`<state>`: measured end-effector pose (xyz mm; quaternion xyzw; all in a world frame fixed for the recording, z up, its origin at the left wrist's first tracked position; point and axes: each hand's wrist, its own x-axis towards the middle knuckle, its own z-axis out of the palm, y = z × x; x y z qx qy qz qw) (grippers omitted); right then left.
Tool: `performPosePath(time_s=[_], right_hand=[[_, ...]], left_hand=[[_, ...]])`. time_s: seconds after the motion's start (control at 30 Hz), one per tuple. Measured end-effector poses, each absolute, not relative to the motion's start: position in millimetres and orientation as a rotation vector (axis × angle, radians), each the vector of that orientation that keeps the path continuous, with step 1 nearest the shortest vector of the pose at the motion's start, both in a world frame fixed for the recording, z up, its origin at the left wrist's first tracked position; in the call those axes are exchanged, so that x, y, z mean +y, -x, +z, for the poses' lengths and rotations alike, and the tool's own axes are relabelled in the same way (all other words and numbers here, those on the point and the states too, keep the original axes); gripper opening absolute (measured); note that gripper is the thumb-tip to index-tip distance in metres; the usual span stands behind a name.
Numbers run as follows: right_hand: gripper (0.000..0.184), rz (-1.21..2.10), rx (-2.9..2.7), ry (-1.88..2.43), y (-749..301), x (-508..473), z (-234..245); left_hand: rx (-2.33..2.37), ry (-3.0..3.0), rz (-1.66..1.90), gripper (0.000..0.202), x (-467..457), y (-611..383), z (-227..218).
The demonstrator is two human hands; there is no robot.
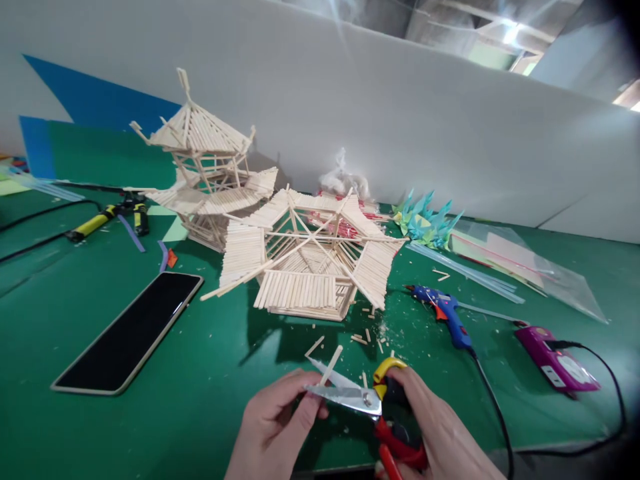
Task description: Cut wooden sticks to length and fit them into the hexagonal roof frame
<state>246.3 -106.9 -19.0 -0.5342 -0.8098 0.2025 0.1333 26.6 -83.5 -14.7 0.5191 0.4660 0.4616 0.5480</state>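
Note:
Between the thumb and fingers of my left hand point(283, 417) is a thin wooden stick point(332, 363), pinched near its lower end. My right hand point(433, 420) is closed around the yellow, red and black handles of a pair of scissors point(357, 398). The scissor blades are parted, with the stick between them close to my left fingertips. Just beyond my hands stands a model frame point(300, 293) of wooden sticks with several slatted roof panels. A taller stick pagoda point(205, 160) with a pointed roof rises behind it on the left.
A blue glue gun point(445, 310) lies right, near a magenta power box point(555, 357). A smartphone point(130, 333) lies left, with yellow-handled pliers point(107, 217) beyond. Clear glue sticks point(467, 272), a teal paper ornament point(425, 217) and stick offcuts point(360, 339) lie on the green table. A grey partition point(425, 133) stands behind.

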Motion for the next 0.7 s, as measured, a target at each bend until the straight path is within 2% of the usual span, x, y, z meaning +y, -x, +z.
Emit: performPosePath(time_s=[0.43,0.6,0.7], right_hand=[[0.066,0.844,-2.248,1.628,-242,-110,-14],[0.047,0.861,-2.136,1.742,-235,-107,-8],[0.034,0.858,-2.102,1.82,-232,-106,-6]], left_hand=[[1.063,-1.663,1.095,0.018,-84,-25,-14],[0.962,-1.813,1.176,0.024,-80,-23,-10],[0.912,-1.916,1.1,0.023,-79,-20,-7]])
